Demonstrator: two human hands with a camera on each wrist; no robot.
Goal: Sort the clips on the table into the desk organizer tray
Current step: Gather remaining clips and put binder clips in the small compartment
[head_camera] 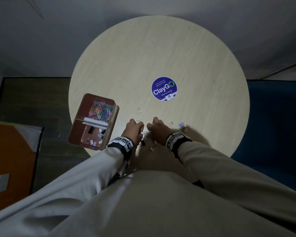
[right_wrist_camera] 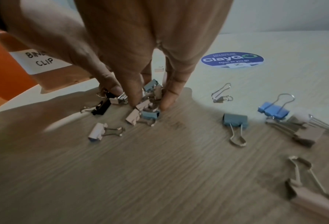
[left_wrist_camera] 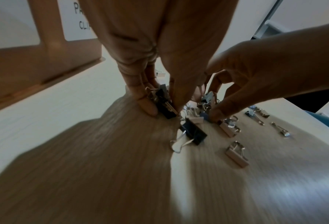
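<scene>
A pile of small binder clips [right_wrist_camera: 148, 104] lies near the front of the round table [head_camera: 161, 53]. My left hand [head_camera: 140, 129] pinches a bunch of black binder clips [left_wrist_camera: 163, 103] at the pile's left side. My right hand [right_wrist_camera: 149, 105] stands fingertips-down on the pile, its fingers curled round several blue and beige clips. The two hands almost touch. The brown organizer tray [head_camera: 116, 108] sits at the table's left edge. Its far compartment holds coloured paper clips [head_camera: 101, 110], its near one binder clips [head_camera: 96, 134].
Loose clips lie around the hands: a black one [left_wrist_camera: 194, 133], a beige one [left_wrist_camera: 236, 154], a white one [right_wrist_camera: 96, 132], blue ones [right_wrist_camera: 235, 119] to the right, and one [head_camera: 140, 109] farther out. A round blue ClayGo sticker [head_camera: 164, 88] marks the table's middle. An orange panel [head_camera: 10, 159] stands at the left.
</scene>
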